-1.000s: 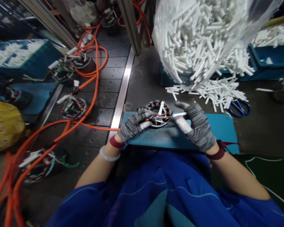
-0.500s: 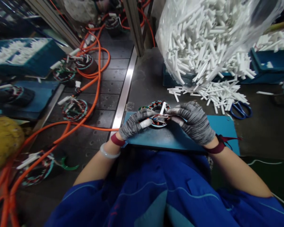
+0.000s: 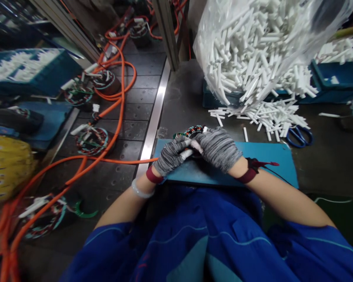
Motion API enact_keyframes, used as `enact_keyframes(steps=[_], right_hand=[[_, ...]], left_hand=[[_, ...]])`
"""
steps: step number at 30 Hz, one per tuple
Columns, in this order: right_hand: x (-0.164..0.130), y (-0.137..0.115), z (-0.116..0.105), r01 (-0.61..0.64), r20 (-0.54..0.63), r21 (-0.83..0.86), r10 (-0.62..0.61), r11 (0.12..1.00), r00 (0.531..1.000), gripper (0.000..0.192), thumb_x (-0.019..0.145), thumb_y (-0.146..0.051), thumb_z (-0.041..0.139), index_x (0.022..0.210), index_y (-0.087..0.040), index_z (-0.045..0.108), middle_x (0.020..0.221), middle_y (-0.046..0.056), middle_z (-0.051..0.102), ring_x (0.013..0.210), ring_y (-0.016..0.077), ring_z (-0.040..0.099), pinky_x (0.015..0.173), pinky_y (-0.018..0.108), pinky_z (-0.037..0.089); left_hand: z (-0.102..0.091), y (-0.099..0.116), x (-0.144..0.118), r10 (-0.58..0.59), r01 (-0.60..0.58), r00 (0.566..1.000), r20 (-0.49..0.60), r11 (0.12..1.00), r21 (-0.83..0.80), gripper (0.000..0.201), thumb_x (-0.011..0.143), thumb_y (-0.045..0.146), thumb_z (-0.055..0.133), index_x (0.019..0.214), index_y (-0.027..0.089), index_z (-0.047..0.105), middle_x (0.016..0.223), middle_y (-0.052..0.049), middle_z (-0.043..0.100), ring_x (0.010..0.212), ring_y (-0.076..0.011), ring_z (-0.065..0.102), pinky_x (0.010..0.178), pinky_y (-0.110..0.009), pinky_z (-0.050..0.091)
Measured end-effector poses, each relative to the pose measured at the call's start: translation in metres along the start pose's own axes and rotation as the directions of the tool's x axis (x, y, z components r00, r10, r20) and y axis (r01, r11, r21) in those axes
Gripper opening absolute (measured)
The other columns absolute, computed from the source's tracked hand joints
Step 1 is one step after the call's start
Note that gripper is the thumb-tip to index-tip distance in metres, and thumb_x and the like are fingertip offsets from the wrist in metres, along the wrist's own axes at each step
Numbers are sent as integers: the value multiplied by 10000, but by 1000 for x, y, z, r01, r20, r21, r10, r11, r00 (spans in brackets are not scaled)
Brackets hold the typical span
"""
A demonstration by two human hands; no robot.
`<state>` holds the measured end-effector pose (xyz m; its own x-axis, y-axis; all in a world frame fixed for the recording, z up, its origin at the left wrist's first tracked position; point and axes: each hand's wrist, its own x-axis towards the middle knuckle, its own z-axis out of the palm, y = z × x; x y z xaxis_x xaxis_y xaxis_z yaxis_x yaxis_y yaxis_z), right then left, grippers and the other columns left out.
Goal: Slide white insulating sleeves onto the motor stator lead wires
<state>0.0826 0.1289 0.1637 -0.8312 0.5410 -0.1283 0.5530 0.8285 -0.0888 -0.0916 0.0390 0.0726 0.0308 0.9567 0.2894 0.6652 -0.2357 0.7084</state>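
A: Where is the stator (image 3: 194,132) sitting?

B: On the blue mat (image 3: 270,156) at the near edge of the bench (image 3: 182,102), mostly hidden. Both gloved hands lie over it: the left hand (image 3: 173,156) curled against its near-left rim, the right hand (image 3: 217,149) draped over the top with fingers bent down onto the windings. Only the far arc of coloured coils shows.

A: Are they gripping anything?

B: Both hands are closed down on the stator. A white bit pokes out between the fingertips; whether it is an insulating sleeve or a taped fingertip, I cannot tell.

A: How would it handle?

B: I'd judge it as a stiff, fairly heavy steel ring, but the fine wound wires and lead ends look easy to nick or bend. Better to hold it by the outer rim than by the coils.

A: And around it?

B: Loose white sleeves (image 3: 264,117) spilled from a clear bag (image 3: 253,47) behind, blue-handled scissors (image 3: 300,136) to the right, orange cables (image 3: 117,98) and more stators (image 3: 91,140) to the left.
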Motion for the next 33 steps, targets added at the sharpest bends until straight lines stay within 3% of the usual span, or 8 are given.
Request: enact_keyframes(steps=[6, 11, 14, 17, 20, 25, 29, 33], right_hand=[[-15, 23, 0, 33, -248, 124, -2, 992, 969, 411, 1089, -423, 445, 1205, -145, 725, 1068, 145, 766, 1021, 279, 683, 942, 434, 499], [-71, 20, 15, 23, -825, 267, 216, 963, 522, 302, 1036, -241, 526, 1306, -210, 656, 1100, 91, 762, 1015, 249, 700, 924, 435, 550], [-78, -9, 55, 305, -657, 122, -154, 944, 738, 311, 988, -164, 584, 1275, -206, 696, 1038, 73, 797, 903, 211, 726, 843, 367, 576], [-59, -33, 92, 211, -519, 111, -124, 971, 846, 365, 1006, -179, 562, 1345, -122, 685, 1348, 185, 721, 1247, 287, 669, 1076, 460, 526], [-36, -41, 104, 95, -364, 145, -36, 985, 931, 531, 1012, -89, 437, 1534, -107, 527, 1547, 205, 570, 1431, 304, 542, 1182, 533, 443], [-13, -38, 86, -117, -233, 184, 159, 976, 959, 533, 991, -55, 397, 1497, -75, 563, 1461, 268, 622, 1351, 357, 593, 1130, 608, 457], [-21, -21, 74, -118, -204, 152, 148, 981, 968, 422, 988, -231, 575, 1373, -82, 661, 1329, 262, 696, 1232, 380, 634, 1039, 585, 497], [-64, 7, 73, -51, -247, 112, 77, 992, 966, 340, 902, -322, 725, 1198, -157, 754, 1259, 204, 736, 1184, 362, 636, 938, 486, 502]], left_hand=[[2, 11, -7, 49, -40, 998, -38, 977, 210, 409, 1015, 275, 590, 1420, 227, 618, 1475, -112, 627, 1364, -247, 614, 1165, -430, 526], [-45, 18, -41, -96, 139, 988, -121, 892, 431, 624, 954, 459, 690, 1503, 207, 535, 1580, -146, 528, 1435, -320, 544, 1211, -483, 471], [-73, -4, -70, -414, 398, 908, -63, 805, 441, 657, 876, 603, 694, 1372, 175, 648, 1315, -142, 718, 1213, -343, 686, 1111, -516, 539], [-85, -31, -88, -572, 519, 815, 89, 790, 327, 618, 854, 653, 636, 1238, 177, 726, 1136, -118, 783, 1046, -308, 740, 995, -466, 590], [-88, -36, -91, -516, 489, 855, 55, 836, 248, 505, 880, 644, 599, 1039, 198, 773, 977, -85, 797, 917, -265, 746, 891, -402, 607], [-95, 35, -91, -207, 362, 909, -362, 822, 439, 376, 972, 550, 581, 981, 236, 787, 946, -60, 786, 882, -249, 734, 839, -374, 589], [-82, 117, -95, 102, 111, 963, -249, 692, 713, 222, 949, 411, 713, 1135, 321, 795, 937, -32, 786, 736, -208, 709, 656, -301, 510], [-75, 130, -98, 135, -30, 985, -103, 735, 677, 221, 986, 358, 660, 1162, 321, 788, 962, -22, 794, 762, -196, 738, 642, -276, 530]])
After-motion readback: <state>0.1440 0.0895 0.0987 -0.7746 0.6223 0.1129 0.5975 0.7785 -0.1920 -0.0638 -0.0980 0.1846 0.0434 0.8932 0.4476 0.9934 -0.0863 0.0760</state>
